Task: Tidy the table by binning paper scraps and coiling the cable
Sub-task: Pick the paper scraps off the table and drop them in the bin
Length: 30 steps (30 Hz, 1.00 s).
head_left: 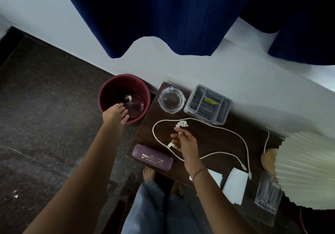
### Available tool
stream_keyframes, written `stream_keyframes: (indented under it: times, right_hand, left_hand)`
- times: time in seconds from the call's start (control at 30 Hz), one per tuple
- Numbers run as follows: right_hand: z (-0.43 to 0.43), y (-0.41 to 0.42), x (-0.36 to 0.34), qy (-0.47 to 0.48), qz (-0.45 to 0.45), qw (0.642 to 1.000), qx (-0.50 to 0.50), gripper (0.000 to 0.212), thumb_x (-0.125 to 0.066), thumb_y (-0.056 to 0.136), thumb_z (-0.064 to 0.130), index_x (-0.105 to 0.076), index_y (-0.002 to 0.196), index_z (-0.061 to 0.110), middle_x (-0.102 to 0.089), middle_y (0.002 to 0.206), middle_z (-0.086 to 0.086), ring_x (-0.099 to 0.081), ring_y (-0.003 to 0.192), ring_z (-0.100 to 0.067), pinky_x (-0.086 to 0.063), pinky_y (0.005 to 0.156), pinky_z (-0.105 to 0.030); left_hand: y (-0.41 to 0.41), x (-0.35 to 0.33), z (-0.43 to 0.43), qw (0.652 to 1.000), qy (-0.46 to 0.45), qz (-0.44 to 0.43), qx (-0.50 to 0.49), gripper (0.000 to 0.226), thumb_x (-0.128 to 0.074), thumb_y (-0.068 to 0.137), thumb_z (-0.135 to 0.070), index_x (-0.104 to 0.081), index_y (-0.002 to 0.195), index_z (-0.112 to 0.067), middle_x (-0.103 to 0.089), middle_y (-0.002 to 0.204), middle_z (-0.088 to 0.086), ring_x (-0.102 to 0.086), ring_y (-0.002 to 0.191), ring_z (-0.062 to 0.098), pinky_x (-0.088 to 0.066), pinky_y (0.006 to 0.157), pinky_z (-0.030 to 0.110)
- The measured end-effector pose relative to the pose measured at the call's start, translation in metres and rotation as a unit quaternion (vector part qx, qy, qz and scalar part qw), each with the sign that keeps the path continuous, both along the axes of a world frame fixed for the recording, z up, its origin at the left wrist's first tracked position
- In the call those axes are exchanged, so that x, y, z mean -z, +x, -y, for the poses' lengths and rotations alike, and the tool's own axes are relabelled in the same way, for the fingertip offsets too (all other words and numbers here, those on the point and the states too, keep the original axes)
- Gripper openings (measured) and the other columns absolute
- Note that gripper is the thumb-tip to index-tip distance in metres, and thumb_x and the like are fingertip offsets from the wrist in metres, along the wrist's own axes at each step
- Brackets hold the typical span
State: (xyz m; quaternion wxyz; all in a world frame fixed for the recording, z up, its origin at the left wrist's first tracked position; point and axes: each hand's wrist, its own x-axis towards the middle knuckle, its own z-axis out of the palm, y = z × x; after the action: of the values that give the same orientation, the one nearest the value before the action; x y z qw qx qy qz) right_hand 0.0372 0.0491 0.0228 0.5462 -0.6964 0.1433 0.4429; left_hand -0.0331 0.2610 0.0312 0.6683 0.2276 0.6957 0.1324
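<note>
Dark table (208, 139), white cable (213, 126) looped loose, crumpled paper scrap (181, 124)

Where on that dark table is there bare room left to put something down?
The widest bare patch of the table lies inside the loop of the white cable, right of the right hand. A narrower strip runs between the glass ashtray and the purple case. The near right corner, by the white papers, is crowded.

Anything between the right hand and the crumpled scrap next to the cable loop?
Nothing visible. The right hand hovers just short of the paper scrap, fingertips toward it, bare table between. The white cable loops around both without crossing the gap. A second scrap lies beside the hand.
</note>
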Motion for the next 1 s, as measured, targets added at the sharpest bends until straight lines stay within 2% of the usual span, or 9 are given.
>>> stream_keyframes:
  times: [0.27,0.37,0.4,0.47,0.5,0.63,0.7,0.87,1.0]
  right_hand:
    - [0.03,0.017,0.01,-0.104,0.091,0.99,-0.006,0.025,-0.044,0.093,0.003,-0.064,0.108,0.006,-0.06,0.099,-0.007,-0.053,0.074,-0.009,-0.051,0.067,-0.023]
    - [0.045,0.022,0.014,-0.184,0.17,0.966,-0.068,0.028,-0.043,0.091,0.0,-0.066,0.106,0.009,-0.054,0.119,-0.014,-0.057,0.081,-0.018,-0.052,0.086,-0.035]
    - [0.05,0.022,0.014,-0.207,0.196,0.953,-0.104,0.029,-0.043,0.091,-0.001,-0.066,0.106,0.009,-0.052,0.121,-0.015,-0.056,0.082,-0.017,-0.048,0.089,-0.026]
    - [0.059,0.021,0.017,-0.233,0.222,0.931,-0.175,0.03,-0.044,0.09,-0.002,-0.066,0.107,0.008,-0.049,0.123,-0.015,-0.053,0.082,-0.012,-0.033,0.081,-0.001]
    - [0.063,0.02,0.019,-0.237,0.219,0.924,-0.204,0.03,-0.044,0.09,-0.002,-0.066,0.107,0.007,-0.048,0.125,-0.014,-0.053,0.084,-0.012,-0.028,0.077,0.004]
    - [0.072,0.01,0.028,-0.249,0.218,0.892,-0.308,0.03,-0.042,0.092,0.002,-0.065,0.11,0.009,-0.04,0.134,-0.008,-0.054,0.111,-0.021,-0.036,0.095,-0.015]
    - [0.074,0.005,0.031,-0.244,0.233,0.88,-0.335,0.03,-0.042,0.092,0.002,-0.066,0.109,0.008,-0.041,0.132,-0.006,-0.053,0.111,-0.021,-0.037,0.095,-0.017]
    - [0.075,0.004,0.033,-0.244,0.271,0.835,-0.413,0.033,-0.039,0.092,0.001,-0.06,0.117,0.002,-0.047,0.126,-0.007,-0.058,0.101,-0.022,-0.041,0.088,-0.017]
    - [0.068,0.011,0.03,-0.211,0.267,0.873,-0.35,0.027,-0.048,0.09,0.001,-0.066,0.11,0.004,-0.059,0.115,-0.009,-0.062,0.095,-0.018,-0.035,0.077,-0.003]
  left_hand:
    - [0.005,0.005,0.053,0.995,-0.061,0.005,0.08,0.039,-0.038,0.095,-0.012,-0.043,0.131,0.002,-0.052,0.135,0.02,-0.052,0.123,0.031,-0.043,0.091,0.034]
    - [0.009,0.004,0.072,0.991,-0.082,0.006,0.107,0.038,-0.039,0.095,-0.012,-0.046,0.129,0.002,-0.053,0.134,0.02,-0.052,0.123,0.031,-0.043,0.09,0.034]
    - [0.01,0.004,0.078,0.99,-0.085,0.005,0.113,0.037,-0.04,0.095,-0.012,-0.047,0.128,0.002,-0.053,0.133,0.021,-0.053,0.122,0.032,-0.044,0.089,0.034]
    - [0.012,0.002,0.089,0.988,-0.09,0.003,0.122,0.033,-0.04,0.095,-0.011,-0.05,0.123,0.001,-0.054,0.132,0.022,-0.056,0.117,0.033,-0.047,0.082,0.033]
    - [0.013,0.002,0.094,0.988,-0.094,0.003,0.125,0.031,-0.04,0.095,-0.011,-0.051,0.122,0.001,-0.054,0.131,0.023,-0.056,0.115,0.033,-0.048,0.076,0.031]
    - [0.015,0.002,0.109,0.985,-0.109,0.003,0.135,0.036,-0.039,0.095,-0.01,-0.049,0.126,0.004,-0.055,0.13,0.023,-0.057,0.112,0.033,-0.046,0.069,0.026]
    - [0.015,0.003,0.114,0.983,-0.115,0.001,0.141,0.035,-0.04,0.095,-0.01,-0.049,0.125,0.004,-0.056,0.129,0.023,-0.058,0.103,0.03,-0.047,0.069,0.026]
    - [0.013,0.007,0.122,0.983,-0.121,-0.001,0.14,0.034,-0.039,0.095,-0.008,-0.048,0.125,0.006,-0.056,0.128,0.025,-0.055,0.119,0.034,-0.049,0.074,0.029]
    - [0.014,0.007,0.128,0.978,-0.127,-0.007,0.166,0.032,-0.04,0.094,-0.003,-0.05,0.123,0.007,-0.061,0.119,0.025,-0.063,0.104,0.031,-0.048,0.081,0.031]
